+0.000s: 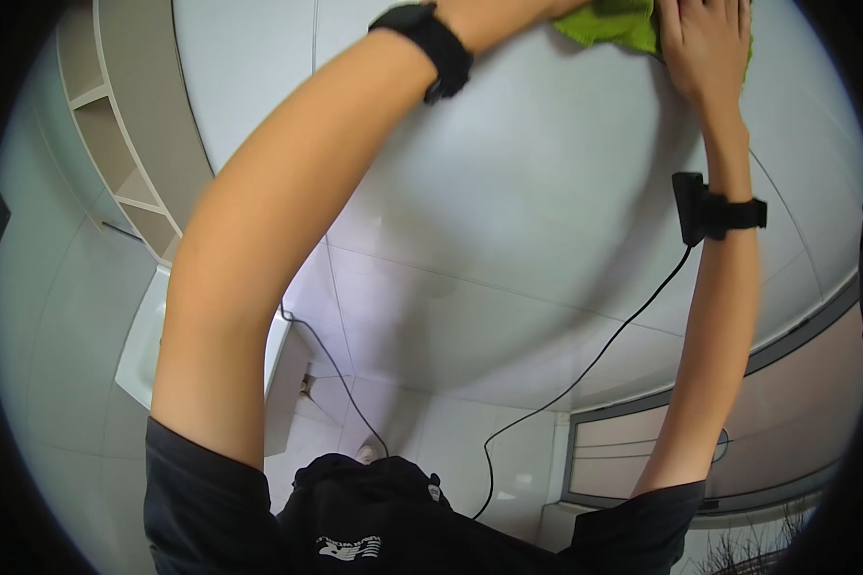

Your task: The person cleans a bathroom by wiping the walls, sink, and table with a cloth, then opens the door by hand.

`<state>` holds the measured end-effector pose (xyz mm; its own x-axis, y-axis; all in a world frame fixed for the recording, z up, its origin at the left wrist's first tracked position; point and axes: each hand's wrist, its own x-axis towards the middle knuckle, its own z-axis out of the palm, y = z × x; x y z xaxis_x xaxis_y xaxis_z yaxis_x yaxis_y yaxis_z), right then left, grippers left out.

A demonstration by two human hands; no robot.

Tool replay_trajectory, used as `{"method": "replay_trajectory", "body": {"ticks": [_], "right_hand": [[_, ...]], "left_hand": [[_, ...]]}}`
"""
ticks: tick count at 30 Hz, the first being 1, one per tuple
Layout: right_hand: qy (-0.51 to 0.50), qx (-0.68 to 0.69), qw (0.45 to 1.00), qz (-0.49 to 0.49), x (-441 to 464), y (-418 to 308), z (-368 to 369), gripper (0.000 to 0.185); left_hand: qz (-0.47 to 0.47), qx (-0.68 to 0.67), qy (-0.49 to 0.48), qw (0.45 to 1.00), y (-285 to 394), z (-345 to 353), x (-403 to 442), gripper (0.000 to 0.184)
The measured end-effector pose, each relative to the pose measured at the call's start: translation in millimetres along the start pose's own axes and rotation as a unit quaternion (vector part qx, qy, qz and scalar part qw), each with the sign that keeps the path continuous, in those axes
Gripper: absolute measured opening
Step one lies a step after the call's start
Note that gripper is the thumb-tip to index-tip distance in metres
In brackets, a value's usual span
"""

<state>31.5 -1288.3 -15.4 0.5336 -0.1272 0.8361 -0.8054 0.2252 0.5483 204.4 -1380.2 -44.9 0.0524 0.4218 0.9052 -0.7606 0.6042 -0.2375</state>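
Observation:
A green cloth point(612, 26) lies against the glossy white tiled wall point(508, 201) at the top of the head view. My right hand point(706, 46) rests on its right part, fingers stretched out flat and pressing it to the wall; the fingertips are cut off by the upper edge. My left hand point(520, 13) reaches to the cloth's left side, with only its wrist end showing and its fingers out of frame. Black straps circle both wrists, the right one point(724, 213) bearing a small black box with a cable.
Black cables point(585, 369) run from the wrists down towards my body. At left are open shelves point(115, 144) and a white washbasin point(144, 335). A framed window or door panel point(623, 441) lies at lower right, with dark bristles point(753, 546) below it.

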Motion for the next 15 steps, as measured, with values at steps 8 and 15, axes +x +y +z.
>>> {"method": "replay_trajectory", "body": {"ticks": [8, 15], "right_hand": [[-0.009, 0.040, 0.994, -0.099, -63, -27, 17, 0.067], [-0.152, 0.111, 0.966, -0.177, -169, 1, 4, 0.060]], "left_hand": [[0.030, -0.068, -0.176, 0.982, 31, -32, -80, 0.074], [0.178, -0.126, -0.300, 0.929, 64, -49, -146, 0.069]]}}
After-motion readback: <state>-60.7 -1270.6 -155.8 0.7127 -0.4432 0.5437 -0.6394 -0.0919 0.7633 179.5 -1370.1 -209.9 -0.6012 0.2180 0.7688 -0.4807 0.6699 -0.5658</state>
